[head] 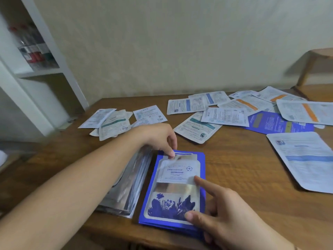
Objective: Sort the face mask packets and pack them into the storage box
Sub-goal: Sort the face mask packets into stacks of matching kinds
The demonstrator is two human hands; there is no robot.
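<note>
Left hand (pixel 158 138) presses its fingertips on the far edge of the blue packet stack (pixel 173 188), gripping nothing; right hand (pixel 221 208) pinches the stack's near right corner, thumb on top, index finger extended across the top packet. Silver packet pile (pixel 126 184) lies just beside the stack, on its left. Loose white packets (pixel 225 112) lie scattered on the far side of the wooden table (pixel 243 168).
</note>
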